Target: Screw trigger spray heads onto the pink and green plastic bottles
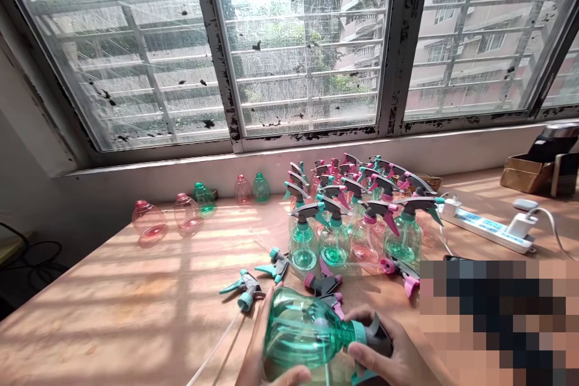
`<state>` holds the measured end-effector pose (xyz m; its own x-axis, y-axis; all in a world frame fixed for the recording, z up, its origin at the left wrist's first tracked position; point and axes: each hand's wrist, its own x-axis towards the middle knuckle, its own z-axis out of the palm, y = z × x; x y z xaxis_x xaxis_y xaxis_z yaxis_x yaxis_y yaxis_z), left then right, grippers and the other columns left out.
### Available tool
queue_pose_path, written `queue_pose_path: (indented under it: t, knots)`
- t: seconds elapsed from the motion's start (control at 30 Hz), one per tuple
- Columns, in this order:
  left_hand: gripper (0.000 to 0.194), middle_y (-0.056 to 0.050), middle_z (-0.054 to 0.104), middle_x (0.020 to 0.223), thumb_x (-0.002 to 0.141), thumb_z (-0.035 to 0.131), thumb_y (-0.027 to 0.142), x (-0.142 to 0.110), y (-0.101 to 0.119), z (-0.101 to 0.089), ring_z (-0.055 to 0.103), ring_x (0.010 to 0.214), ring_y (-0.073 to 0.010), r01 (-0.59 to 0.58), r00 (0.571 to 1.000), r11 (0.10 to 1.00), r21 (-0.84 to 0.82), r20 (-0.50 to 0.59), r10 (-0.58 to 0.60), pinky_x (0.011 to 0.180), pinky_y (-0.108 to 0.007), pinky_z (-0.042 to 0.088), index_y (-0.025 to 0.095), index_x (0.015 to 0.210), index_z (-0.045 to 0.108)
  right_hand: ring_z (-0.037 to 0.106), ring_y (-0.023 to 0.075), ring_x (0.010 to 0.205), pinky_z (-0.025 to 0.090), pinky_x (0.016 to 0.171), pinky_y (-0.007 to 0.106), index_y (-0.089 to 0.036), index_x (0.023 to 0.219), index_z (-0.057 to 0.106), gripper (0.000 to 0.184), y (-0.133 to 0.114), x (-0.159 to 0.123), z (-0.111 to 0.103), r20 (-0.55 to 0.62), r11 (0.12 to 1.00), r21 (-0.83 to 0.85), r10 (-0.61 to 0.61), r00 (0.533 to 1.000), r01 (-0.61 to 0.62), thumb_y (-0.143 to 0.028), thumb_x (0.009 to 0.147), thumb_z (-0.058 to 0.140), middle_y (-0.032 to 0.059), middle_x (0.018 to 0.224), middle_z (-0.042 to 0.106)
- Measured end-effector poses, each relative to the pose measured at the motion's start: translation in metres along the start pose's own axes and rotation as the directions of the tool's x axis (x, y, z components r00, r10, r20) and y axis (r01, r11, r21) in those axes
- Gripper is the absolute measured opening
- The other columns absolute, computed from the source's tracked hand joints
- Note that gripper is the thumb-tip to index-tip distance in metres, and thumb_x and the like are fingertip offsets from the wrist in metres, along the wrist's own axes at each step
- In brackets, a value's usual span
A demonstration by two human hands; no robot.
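Note:
A clear green bottle [301,329] lies on its side in the air above the table's near edge, its neck pointing right. My left hand [256,350] is closed around its wide base, with the thumb below. At the neck, my right hand [402,353] grips a dark grey spray head [379,338] with a teal collar [359,332]; the fingers partly hide it. Just beyond the bottle are two loose teal spray heads, one nearer [246,291] and one farther [275,263]. Loose pink-and-grey spray heads [323,282] lie behind the bottle, and another [402,271] lies farther right.
Several spray bottles with heads fitted [335,244] stand grouped on the wooden table [113,295]. Headless red bottles [149,223] and green bottles [261,188] stand at the back left. To the right are a white power strip [486,229] and a cardboard box [525,174].

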<state>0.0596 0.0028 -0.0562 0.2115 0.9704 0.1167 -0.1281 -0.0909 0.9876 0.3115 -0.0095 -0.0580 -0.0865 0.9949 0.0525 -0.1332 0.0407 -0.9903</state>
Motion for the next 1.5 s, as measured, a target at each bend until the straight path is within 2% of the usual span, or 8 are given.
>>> queue_pose_path:
  t: [0.27, 0.37, 0.53, 0.77, 0.97, 1.17, 1.37, 1.5]
  knots:
    - [0.116, -0.015, 0.045, 0.165, 0.077, 0.088, 0.053, 0.003, 0.008, 0.003, 0.035, 0.155, -0.0463, -0.027, 0.999, 0.999, 0.033, 0.028, 0.026, 0.127, -0.057, 0.03, 0.029, 0.168, 0.02, 0.064, 0.0178, 0.06, 0.059, 0.059, 0.028, -0.019, 0.105, 0.07, 0.055, -0.01, -0.001, 0.0, 0.003, 0.999, 0.035, 0.013, 1.0, -0.013, -0.065, 0.076, 0.084, -0.0021, 0.066, 0.062]
    - [0.108, -0.014, 0.041, 0.168, 0.085, 0.082, 0.051, 0.005, 0.007, 0.003, 0.028, 0.159, -0.0425, -0.039, 0.999, 0.996, 0.074, 0.003, 0.039, 0.129, -0.055, 0.024, 0.03, 0.169, 0.018, 0.064, 0.0172, 0.062, 0.06, 0.059, 0.028, -0.019, 0.104, 0.07, 0.056, -0.012, -0.002, 0.001, -0.005, 1.0, 0.028, 0.015, 1.0, -0.014, -0.064, 0.076, 0.085, -0.0028, 0.068, 0.059]
    - [0.12, -0.014, 0.035, 0.171, 0.078, 0.085, 0.057, 0.003, 0.001, 0.003, 0.024, 0.16, -0.0413, -0.074, 0.997, 0.997, 0.031, 0.019, 0.074, 0.129, -0.05, 0.027, 0.028, 0.169, 0.012, 0.063, 0.0172, 0.062, 0.061, 0.059, 0.029, -0.019, 0.104, 0.07, 0.055, -0.013, -0.003, 0.001, 0.01, 1.0, 0.023, 0.015, 1.0, -0.016, -0.064, 0.077, 0.085, -0.0029, 0.068, 0.058]
    - [0.089, -0.012, 0.04, 0.169, 0.088, 0.074, 0.058, 0.006, 0.005, 0.0, 0.007, 0.163, -0.0405, -0.077, 0.996, 0.984, 0.163, -0.032, 0.084, 0.131, -0.054, 0.011, 0.026, 0.163, 0.039, 0.065, 0.0191, 0.063, 0.061, 0.059, 0.03, -0.02, 0.106, 0.069, 0.056, -0.01, -0.002, -0.001, 0.016, 1.0, -0.001, 0.029, 0.999, -0.029, -0.064, 0.076, 0.084, -0.0022, 0.069, 0.06]
    - [0.092, -0.009, 0.04, 0.169, 0.082, 0.081, 0.058, 0.007, 0.007, 0.001, 0.014, 0.162, -0.0419, -0.106, 0.99, 0.98, 0.167, -0.07, 0.119, 0.129, -0.051, 0.022, 0.03, 0.161, 0.043, 0.065, 0.0193, 0.06, 0.057, 0.06, 0.03, -0.02, 0.107, 0.069, 0.058, -0.002, -0.002, -0.002, -0.002, 0.999, -0.054, 0.004, 1.0, -0.004, -0.068, 0.077, 0.08, -0.003, 0.066, 0.058]
    - [0.121, -0.013, 0.033, 0.172, 0.07, 0.087, 0.065, 0.002, 0.005, 0.005, 0.025, 0.159, -0.045, -0.108, 0.994, 0.994, -0.019, -0.005, 0.108, 0.127, -0.051, 0.029, 0.03, 0.167, 0.024, 0.055, 0.0165, 0.06, 0.058, 0.058, 0.029, -0.02, 0.102, 0.07, 0.06, -0.001, -0.001, 0.0, -0.014, 0.999, -0.048, 0.001, 1.0, -0.001, -0.072, 0.073, 0.081, -0.0039, 0.065, 0.052]
    - [0.109, -0.01, 0.022, 0.175, 0.077, 0.082, 0.065, 0.001, 0.009, 0.006, 0.024, 0.159, -0.0476, -0.117, 0.992, 0.993, -0.01, 0.043, 0.117, 0.127, -0.055, 0.029, 0.033, 0.166, 0.028, 0.061, 0.0186, 0.06, 0.06, 0.059, 0.031, -0.019, 0.102, 0.069, 0.063, -0.006, -0.002, 0.003, -0.019, 1.0, -0.007, 0.023, 1.0, -0.024, -0.073, 0.072, 0.082, -0.0022, 0.064, 0.06]
    - [0.116, -0.009, 0.024, 0.175, 0.074, 0.085, 0.064, 0.001, 0.006, 0.006, 0.026, 0.157, -0.0496, -0.108, 0.993, 0.994, 0.024, 0.043, 0.107, 0.124, -0.06, 0.03, 0.037, 0.167, 0.021, 0.066, 0.0195, 0.06, 0.059, 0.059, 0.03, -0.021, 0.103, 0.069, 0.058, -0.008, 0.0, 0.002, -0.033, 0.999, 0.034, 0.024, 0.999, -0.022, -0.069, 0.074, 0.083, -0.0022, 0.065, 0.063]
